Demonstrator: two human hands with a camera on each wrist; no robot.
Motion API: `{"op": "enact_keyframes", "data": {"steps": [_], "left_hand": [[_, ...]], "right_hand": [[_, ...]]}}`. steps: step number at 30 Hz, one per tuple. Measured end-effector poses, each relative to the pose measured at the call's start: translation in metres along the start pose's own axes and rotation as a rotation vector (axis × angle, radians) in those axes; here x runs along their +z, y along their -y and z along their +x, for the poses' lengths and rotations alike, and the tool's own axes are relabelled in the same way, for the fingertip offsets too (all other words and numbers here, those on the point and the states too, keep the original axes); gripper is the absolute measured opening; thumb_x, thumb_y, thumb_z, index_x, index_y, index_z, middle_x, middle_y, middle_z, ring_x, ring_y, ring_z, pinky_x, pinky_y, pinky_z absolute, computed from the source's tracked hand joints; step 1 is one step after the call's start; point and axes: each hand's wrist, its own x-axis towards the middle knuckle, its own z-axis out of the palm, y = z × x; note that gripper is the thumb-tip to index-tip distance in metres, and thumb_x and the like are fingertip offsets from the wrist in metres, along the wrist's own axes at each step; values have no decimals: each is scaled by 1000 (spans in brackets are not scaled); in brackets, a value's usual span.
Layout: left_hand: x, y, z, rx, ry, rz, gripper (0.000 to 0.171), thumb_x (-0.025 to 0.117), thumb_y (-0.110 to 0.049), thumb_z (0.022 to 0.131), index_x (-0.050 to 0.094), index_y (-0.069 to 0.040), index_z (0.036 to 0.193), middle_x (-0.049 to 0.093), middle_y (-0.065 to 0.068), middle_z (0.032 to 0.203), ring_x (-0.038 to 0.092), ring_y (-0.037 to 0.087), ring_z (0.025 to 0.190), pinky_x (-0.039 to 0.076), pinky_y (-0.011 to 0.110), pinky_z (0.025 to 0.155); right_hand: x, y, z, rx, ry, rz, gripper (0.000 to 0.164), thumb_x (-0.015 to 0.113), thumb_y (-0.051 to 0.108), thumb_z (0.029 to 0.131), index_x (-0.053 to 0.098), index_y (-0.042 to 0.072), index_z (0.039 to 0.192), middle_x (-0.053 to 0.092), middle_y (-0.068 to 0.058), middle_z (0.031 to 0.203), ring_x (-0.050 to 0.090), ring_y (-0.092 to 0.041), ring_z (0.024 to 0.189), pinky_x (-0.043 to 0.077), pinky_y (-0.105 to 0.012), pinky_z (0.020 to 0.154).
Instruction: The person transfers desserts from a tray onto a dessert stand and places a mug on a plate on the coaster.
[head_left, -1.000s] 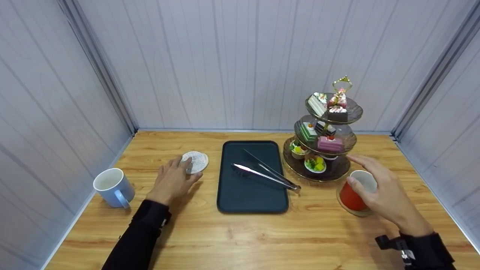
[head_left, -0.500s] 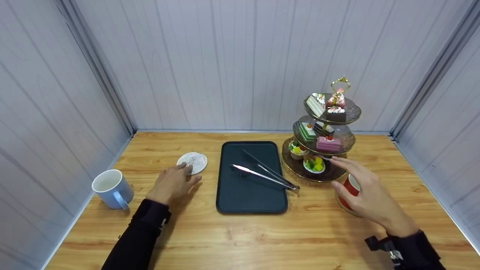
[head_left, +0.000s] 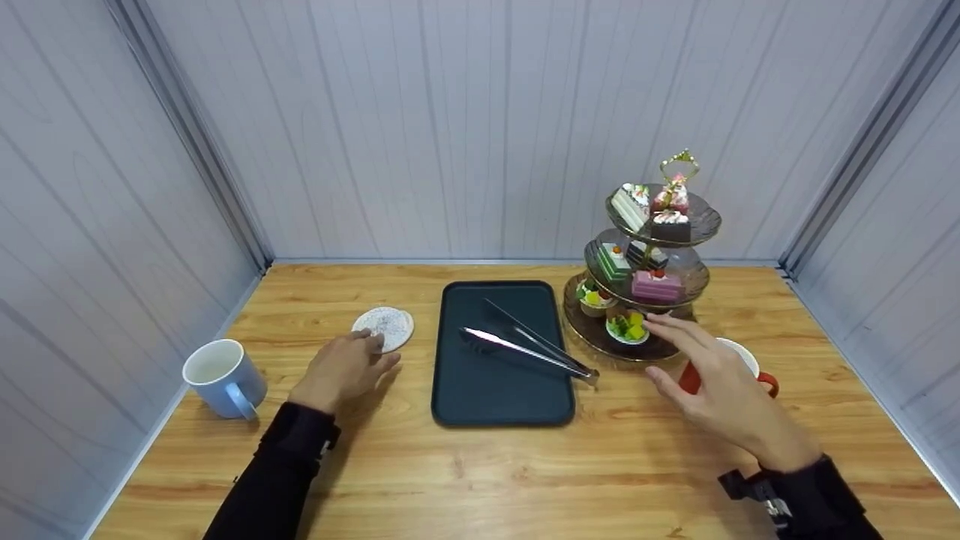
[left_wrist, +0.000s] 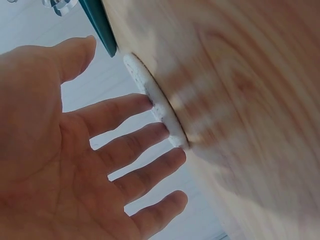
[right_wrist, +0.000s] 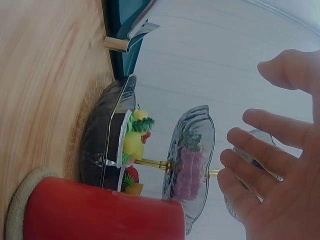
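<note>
My left hand (head_left: 341,371) reaches over the near side of a white speckled round coaster (head_left: 386,328). Its fingertips touch the coaster's edge, fingers spread and nearly straight, in the left wrist view. A second pale rim shows at the coaster's right, perhaps another coaster beneath. In the head view my right hand (head_left: 716,390) hovers, holding nothing, partly in front of a red mug (right_wrist: 100,215). The mug stands on a round beige coaster (right_wrist: 25,200), its handle pointing right. Left of that hand rises a three-tier cake stand (head_left: 652,300) with cake slices and fruit tarts.
A dark tray (head_left: 487,409) lies mid-table, with metal tongs (head_left: 525,352) across it, their joined end overhanging its right edge. At the left stands a light blue mug (head_left: 232,382). Pale panel walls (head_left: 465,135) enclose the table at back and sides.
My right hand has moved left from the red mug toward the cake stand, revealing the mug's handle. The speckled coaster has slid slightly left under my left fingers, which stay on it.
</note>
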Motion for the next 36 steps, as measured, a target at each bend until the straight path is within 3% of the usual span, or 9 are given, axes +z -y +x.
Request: {"op": "enact_keyframes", "data": {"steps": [10,13,17,21,24,36], "left_hand": [[-3,-3,-10,-35,-19,-50,52,59,-45,108,68,-3,137,64,25,144,62,45,131,49,61,111],[-4,-3,-13,-39,-25,-66,49,62,-43,108,69,-3,136,64,24,140,65,42,126,52,59,106],[-6,-2,-16,-31,-34,-79,45,66,-39,106,71,-2,131,66,22,133,69,37,114,56,56,99],[-8,-2,-17,-17,-52,-70,37,71,-34,103,74,-3,123,69,20,122,68,31,98,58,52,88],[-9,-2,-20,-10,-63,-74,34,75,-29,100,75,-3,121,70,20,121,67,29,97,58,51,86],[-8,3,-33,30,-107,-87,19,84,-21,92,79,-6,102,74,15,107,67,26,90,57,49,82]], "right_hand": [[7,9,2,-30,21,2,63,84,22,94,60,22,152,58,-1,157,60,-21,138,30,-6,114],[8,11,2,-41,28,29,63,84,20,94,60,23,152,57,-1,157,69,-6,98,44,-5,90],[10,13,2,-44,44,72,64,82,20,95,58,27,154,57,-1,157,44,5,57,41,-10,58],[13,14,4,-71,48,41,64,82,22,95,57,27,154,58,-3,156,70,-7,98,48,-12,86],[16,15,7,-101,48,26,64,83,21,95,58,25,154,59,-4,155,61,-23,137,42,-17,112],[25,23,10,-117,82,75,62,83,22,94,59,23,152,58,0,156,59,-26,142,38,-18,120]]}}
